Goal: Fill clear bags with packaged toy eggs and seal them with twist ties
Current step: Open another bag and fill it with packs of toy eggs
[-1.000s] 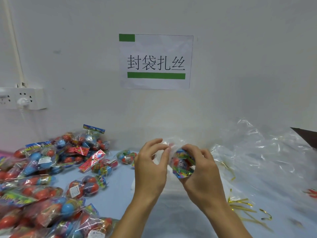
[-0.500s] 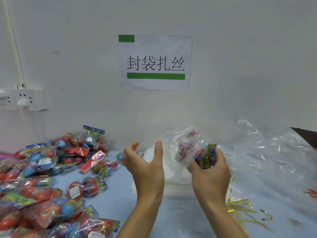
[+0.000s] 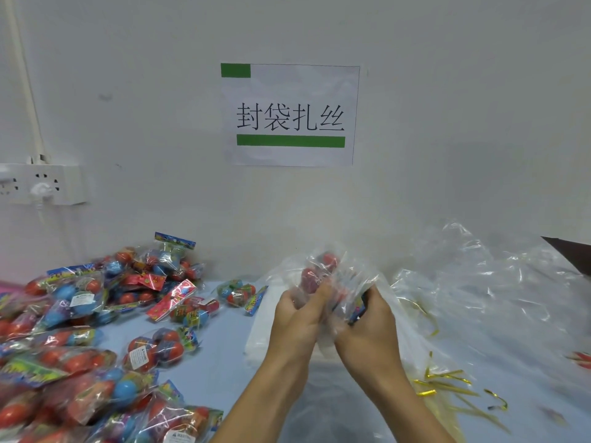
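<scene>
**A:** Head view, hands. What do you hold?

**B:** Both my hands meet above the middle of the tabletop (image 3: 224, 372). My right hand (image 3: 367, 334) grips the clear bag (image 3: 339, 282) with a packaged toy egg pack (image 3: 319, 270) inside it, fingers curled around the film. My left hand (image 3: 297, 314), which stood apart and open half a second ago, has closed in and now pinches the same bag's film beside the right.

**A:** What does that change mean?

**B:** The pack appears to be inside, so I judge that I am gathering the neck for sealing. No tie is in my fingers yet.

**A:** Head view, surroundings?

**B:** The gold twist ties (image 3: 447, 385) lie toward the right near edge, beside spare clear bags (image 3: 495, 282). The unbagged egg packs (image 3: 80, 314) are heaped along the left edge.
</scene>
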